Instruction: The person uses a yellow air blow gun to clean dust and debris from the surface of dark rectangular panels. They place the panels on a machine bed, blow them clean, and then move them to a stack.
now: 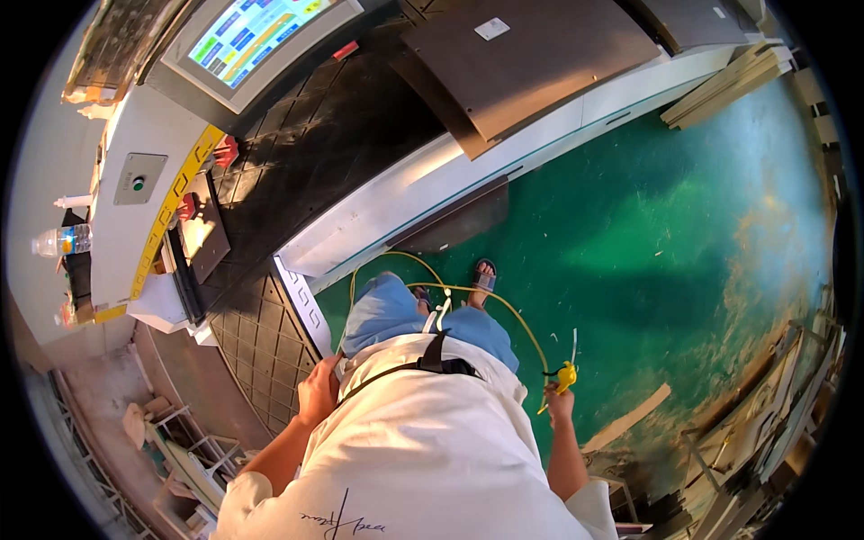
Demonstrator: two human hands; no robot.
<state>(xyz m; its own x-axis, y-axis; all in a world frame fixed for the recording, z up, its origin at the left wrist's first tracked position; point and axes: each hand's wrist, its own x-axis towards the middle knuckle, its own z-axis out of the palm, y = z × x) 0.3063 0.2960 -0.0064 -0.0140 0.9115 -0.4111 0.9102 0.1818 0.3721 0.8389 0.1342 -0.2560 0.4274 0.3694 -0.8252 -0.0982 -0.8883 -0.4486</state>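
My right hand (560,400) is out to the right, closed around a yellow air blow gun (565,376) with a thin pale nozzle pointing up. From the gun, a yellow hose (468,288) loops across in front of my legs toward the left. My left hand (319,392) is at my left hip, near the corner of the machine bed. Its fingers are curled where the hose comes down to it; the fingertips are partly hidden.
A machine with a lit screen (256,40) and a green button panel (139,180) stands on the left. Large brown panels (531,54) lie on its bed. Boards (729,85) lean at the far right; a wood strip (627,418) lies on the green floor (630,243).
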